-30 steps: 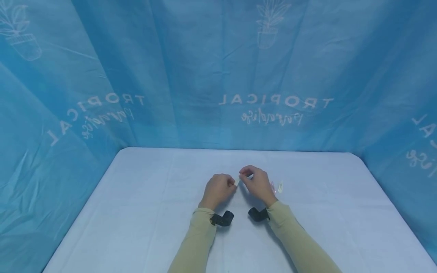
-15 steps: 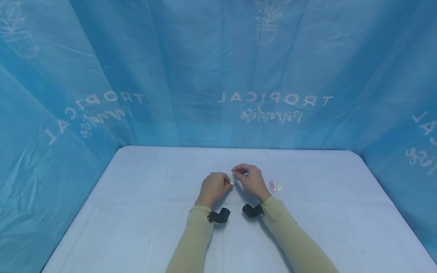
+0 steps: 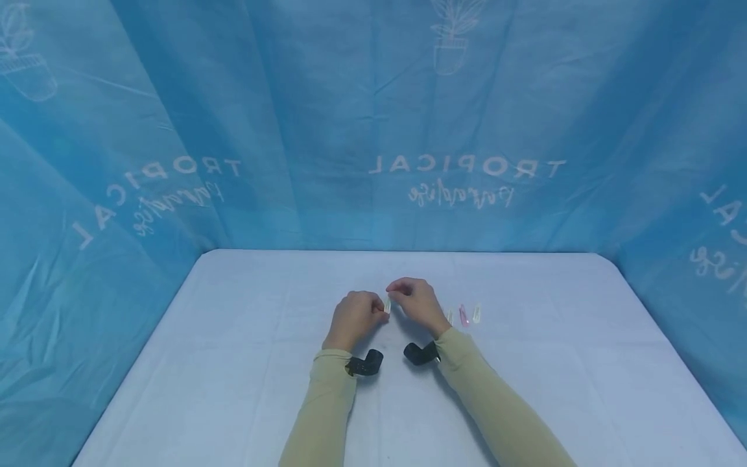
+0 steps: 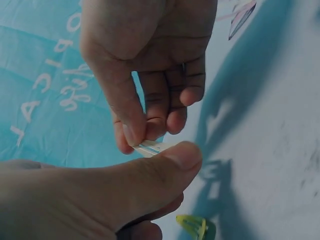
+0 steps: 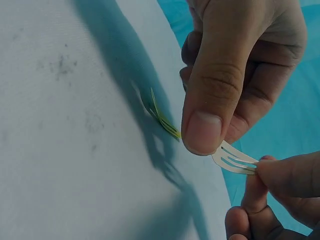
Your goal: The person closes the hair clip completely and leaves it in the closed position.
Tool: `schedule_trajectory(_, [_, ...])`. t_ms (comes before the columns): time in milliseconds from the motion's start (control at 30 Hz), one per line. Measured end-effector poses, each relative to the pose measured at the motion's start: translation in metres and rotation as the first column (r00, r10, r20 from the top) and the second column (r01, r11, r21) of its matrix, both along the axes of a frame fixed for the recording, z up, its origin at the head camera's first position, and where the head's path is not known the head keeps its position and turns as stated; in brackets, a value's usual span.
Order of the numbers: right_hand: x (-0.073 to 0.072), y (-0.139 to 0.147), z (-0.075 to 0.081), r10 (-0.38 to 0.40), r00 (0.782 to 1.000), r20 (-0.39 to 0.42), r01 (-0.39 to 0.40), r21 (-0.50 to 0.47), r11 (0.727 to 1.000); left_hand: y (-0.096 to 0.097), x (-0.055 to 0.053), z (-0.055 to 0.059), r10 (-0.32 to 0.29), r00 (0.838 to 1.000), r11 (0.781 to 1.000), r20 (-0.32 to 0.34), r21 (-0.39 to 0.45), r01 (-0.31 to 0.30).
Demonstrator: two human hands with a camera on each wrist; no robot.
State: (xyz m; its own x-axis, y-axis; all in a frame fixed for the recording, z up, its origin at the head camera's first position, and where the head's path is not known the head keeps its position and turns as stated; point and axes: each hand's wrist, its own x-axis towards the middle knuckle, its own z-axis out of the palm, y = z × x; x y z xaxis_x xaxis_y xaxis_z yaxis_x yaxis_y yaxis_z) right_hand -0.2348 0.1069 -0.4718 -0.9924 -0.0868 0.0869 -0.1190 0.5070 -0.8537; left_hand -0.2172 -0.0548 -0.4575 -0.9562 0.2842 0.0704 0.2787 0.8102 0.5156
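A pale cream snap hair clip [image 3: 388, 305] is held above the white table between both hands. My left hand [image 3: 354, 319] pinches one end, its thumb covering part of the clip in the left wrist view. At the other end, the thumb and index fingertip of my right hand [image 3: 415, 302] pinch the clip, with the remaining fingers loosely bent. The right wrist view shows the slotted clip [image 5: 235, 161] stretched between the two hands. Below them on the cloth lies a yellow-green hair clip [image 5: 164, 120], out of sight in the head view.
Right of my right hand lie a pink hair clip [image 3: 463, 316] and two pale ones, one [image 3: 476, 314] beyond it and one [image 3: 449, 316] by my wrist. A white cloth [image 3: 204, 363] covers the table. Blue printed curtains [image 3: 327, 130] enclose its back and sides.
Both hands have drifted left in the head view, still together at the cream clip. A pale clip beside my right wrist has come into sight.
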Motion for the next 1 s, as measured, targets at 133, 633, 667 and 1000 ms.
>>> schedule_trajectory(133, [-0.001,-0.004,0.0,0.007,1.0,0.027,-0.007,0.004,1.0,-0.004,-0.001,0.0,0.005,1.0,1.0,0.01,0.003,-0.005])
schedule_trajectory(633, [0.001,-0.014,-0.001,0.069,0.997,0.024,-0.072,0.129,0.989,-0.011,-0.001,-0.002,0.033,0.999,0.998,0.031,0.044,-0.035])
schedule_trajectory(667, [0.001,-0.015,0.0,0.074,0.997,0.024,-0.077,0.142,0.987,-0.011,-0.001,-0.002,0.037,0.999,0.998,0.033,0.048,-0.039])
schedule_trajectory(1000, [0.004,-0.017,0.0,0.097,0.994,0.056,-0.107,0.207,0.973,-0.013,-0.001,-0.006,0.061,0.996,0.997,0.064,0.048,-0.064])
